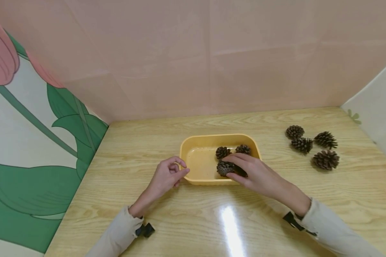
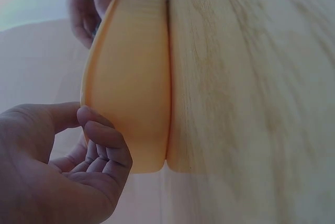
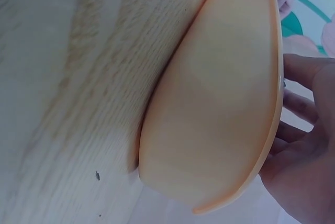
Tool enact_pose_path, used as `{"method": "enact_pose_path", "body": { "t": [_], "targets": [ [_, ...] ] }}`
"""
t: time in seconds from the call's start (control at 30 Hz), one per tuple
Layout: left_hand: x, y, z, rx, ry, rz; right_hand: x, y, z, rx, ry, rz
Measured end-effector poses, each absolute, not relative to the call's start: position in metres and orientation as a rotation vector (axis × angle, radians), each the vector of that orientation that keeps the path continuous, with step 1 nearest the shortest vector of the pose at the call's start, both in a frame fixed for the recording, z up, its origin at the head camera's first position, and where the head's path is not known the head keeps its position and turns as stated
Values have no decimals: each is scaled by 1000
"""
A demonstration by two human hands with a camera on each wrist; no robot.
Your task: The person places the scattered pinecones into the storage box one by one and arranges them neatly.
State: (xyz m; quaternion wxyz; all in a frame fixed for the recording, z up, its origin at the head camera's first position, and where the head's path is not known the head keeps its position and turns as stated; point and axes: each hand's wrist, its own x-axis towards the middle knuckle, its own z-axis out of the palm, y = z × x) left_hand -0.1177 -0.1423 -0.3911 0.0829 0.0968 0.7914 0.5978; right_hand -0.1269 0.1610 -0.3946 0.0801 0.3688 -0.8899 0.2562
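tub: the yellow tub (image 1: 197,164) sits on the wooden table (image 1: 141,142); clock centred on it, head view.
left hand: at 9 o'clock, the left hand (image 1: 168,174) pinches the tub's edge between thumb and finger.
right hand: coming from 4 o'clock, the right hand (image 1: 260,176) grips the held pine cone (image 1: 224,169) with thumb and fingers, inside the tub toward 5 o'clock.
other cones inside: the inner pine cone (image 1: 222,152) toward 12 o'clock, the corner pine cone (image 1: 243,149) at 2; under the palm, too hidden to tell.
cones outside: four loose pine cones (image 1: 326,160) at 3 o'clock, well apart.
slip risk: uneven scales could give a poor hold, letting the held cone roll.
snag risk: crowded cones might catch and shift each other.
tub risk: a wrist knocking the near wall could slide it if the left pinch loosens.
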Motion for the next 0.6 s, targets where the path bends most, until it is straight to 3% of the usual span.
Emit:
{"method": "enact_pose_path", "body": {
  "t": [0.6],
  "targets": [
    [-117,-142,-389,296,2363,1784,-127,161,-396,1146,-2619,741]
  ]
}}
